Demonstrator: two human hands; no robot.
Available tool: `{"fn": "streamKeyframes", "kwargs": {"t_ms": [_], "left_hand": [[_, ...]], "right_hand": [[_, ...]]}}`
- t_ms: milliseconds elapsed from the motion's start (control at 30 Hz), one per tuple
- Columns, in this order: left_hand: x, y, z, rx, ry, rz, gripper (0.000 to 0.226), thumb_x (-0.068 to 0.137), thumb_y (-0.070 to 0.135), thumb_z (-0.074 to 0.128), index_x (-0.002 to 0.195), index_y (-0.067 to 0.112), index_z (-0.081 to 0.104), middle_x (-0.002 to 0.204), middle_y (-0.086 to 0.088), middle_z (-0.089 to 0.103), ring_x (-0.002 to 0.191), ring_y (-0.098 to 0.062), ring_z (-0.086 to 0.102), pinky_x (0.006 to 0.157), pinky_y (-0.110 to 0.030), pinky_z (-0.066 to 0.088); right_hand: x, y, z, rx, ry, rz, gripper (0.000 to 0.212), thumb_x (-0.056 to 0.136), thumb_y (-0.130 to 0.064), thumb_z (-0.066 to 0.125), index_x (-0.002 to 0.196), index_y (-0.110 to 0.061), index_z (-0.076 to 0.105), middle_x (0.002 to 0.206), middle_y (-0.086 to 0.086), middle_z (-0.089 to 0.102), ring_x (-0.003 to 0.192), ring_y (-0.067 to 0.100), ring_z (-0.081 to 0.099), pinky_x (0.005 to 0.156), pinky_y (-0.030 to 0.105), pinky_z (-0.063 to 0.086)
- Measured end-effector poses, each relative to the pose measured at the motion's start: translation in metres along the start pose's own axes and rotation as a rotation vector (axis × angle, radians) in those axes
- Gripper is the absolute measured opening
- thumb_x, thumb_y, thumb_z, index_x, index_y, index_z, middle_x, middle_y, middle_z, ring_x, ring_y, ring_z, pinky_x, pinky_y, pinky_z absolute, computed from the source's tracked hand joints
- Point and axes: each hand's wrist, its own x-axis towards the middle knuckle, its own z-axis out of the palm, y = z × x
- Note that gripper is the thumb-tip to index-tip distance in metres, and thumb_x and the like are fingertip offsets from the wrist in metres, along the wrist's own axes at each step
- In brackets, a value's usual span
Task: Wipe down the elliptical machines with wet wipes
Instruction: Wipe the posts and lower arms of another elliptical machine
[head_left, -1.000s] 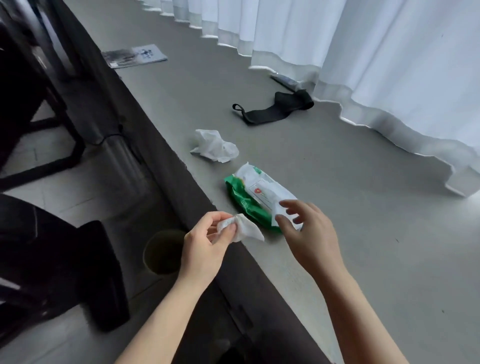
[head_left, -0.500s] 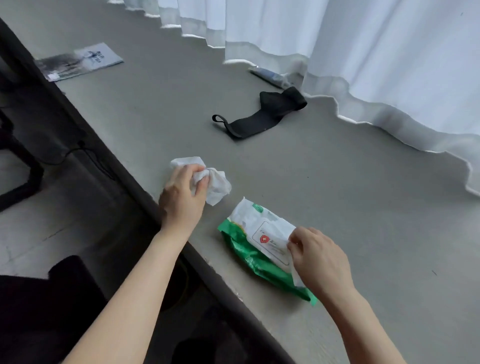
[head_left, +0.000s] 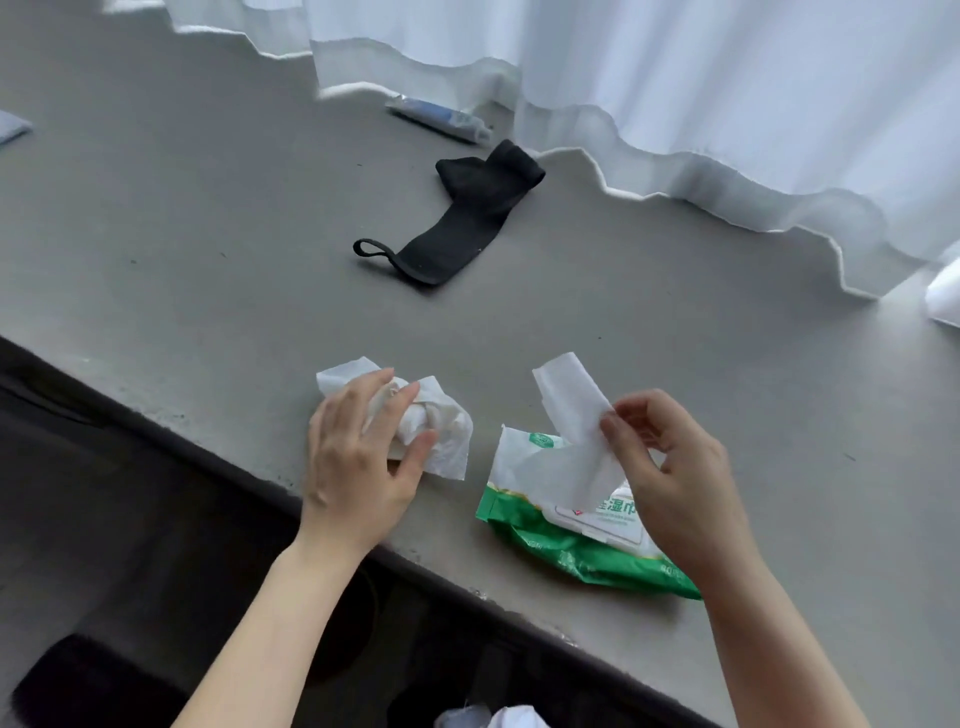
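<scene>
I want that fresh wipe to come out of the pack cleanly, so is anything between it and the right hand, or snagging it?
Nothing visible is in the way. The right hand already pinches the fresh wipe, which rises from the green wipe pack. The crumpled wipes under the left hand lie apart.

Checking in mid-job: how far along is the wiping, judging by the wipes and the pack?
Looks done: crumpled wipes lie bunched on the grey ledge under the left hand, which rests on them. In hand: the right hand pinches a fresh wipe rising from the green wipe pack. Left: no elliptical shows here, so remaining wiping can't be judged.
</scene>
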Motion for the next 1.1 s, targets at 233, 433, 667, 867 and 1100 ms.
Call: {"fn": "streamKeyframes", "kwargs": {"t_ms": [233, 433, 667, 867, 1100], "left_hand": [[0.01, 0.092, -0.046, -1.111, -0.336, -0.514, 0.049, 0.08, 0.046, 0.068, 0.125, 0.03, 0.057, 0.111, 0.015, 0.069, 0.109, -0.002, 0.062, 0.094, -0.018, 0.047], [-0.008, 0.124, -0.073, -1.411, -0.148, -0.805, 0.03, 0.082, 0.027, 0.074, 0.105, 0.008, 0.069, 0.097, -0.015, 0.074, 0.09, -0.023, 0.07, 0.078, -0.029, 0.057], [-0.068, 0.129, -0.119, -1.001, 0.455, -0.915, 0.026, 0.083, 0.033, 0.061, 0.092, 0.015, 0.076, 0.093, -0.006, 0.075, 0.088, -0.017, 0.071, 0.076, -0.03, 0.059], [-0.166, 0.136, -0.181, -0.535, 0.916, -0.985, 0.015, 0.081, 0.029, 0.067, 0.087, 0.041, 0.074, 0.079, 0.005, 0.072, 0.075, -0.005, 0.065, 0.068, -0.022, 0.052], [-0.291, 0.157, -0.255, -0.213, 1.541, -1.041, 0.022, 0.093, 0.012, 0.063, 0.105, 0.03, 0.063, 0.086, -0.005, 0.071, 0.081, -0.013, 0.069, 0.073, -0.025, 0.057]], "right_hand": [[-0.008, -0.032, 0.009, 0.429, -0.092, 0.001, 0.01, 0.085, -0.022, 0.065, 0.075, -0.021, 0.067, 0.071, -0.009, 0.065, 0.067, 0.005, 0.056, 0.062, 0.017, 0.043], [-0.018, -0.045, 0.023, 0.347, -0.197, -0.076, 0.012, 0.077, -0.036, 0.067, 0.074, -0.025, 0.063, 0.057, -0.006, 0.051, 0.055, 0.008, 0.042, 0.051, 0.026, 0.034], [-0.048, -0.06, 0.057, 0.438, -0.681, -0.307, 0.02, 0.092, -0.013, 0.066, 0.077, -0.026, 0.059, 0.05, -0.014, 0.048, 0.047, 0.002, 0.038, 0.048, 0.015, 0.028], [-0.119, -0.09, 0.102, 0.518, -1.101, -0.46, 0.023, 0.093, -0.011, 0.064, 0.073, -0.022, 0.058, 0.06, -0.012, 0.052, 0.056, 0.001, 0.042, 0.053, 0.015, 0.033], [-0.227, -0.144, 0.155, 0.459, -1.502, -0.711, 0.019, 0.092, -0.015, 0.066, 0.074, -0.019, 0.058, 0.071, -0.007, 0.062, 0.064, 0.005, 0.052, 0.061, 0.026, 0.043]]}}
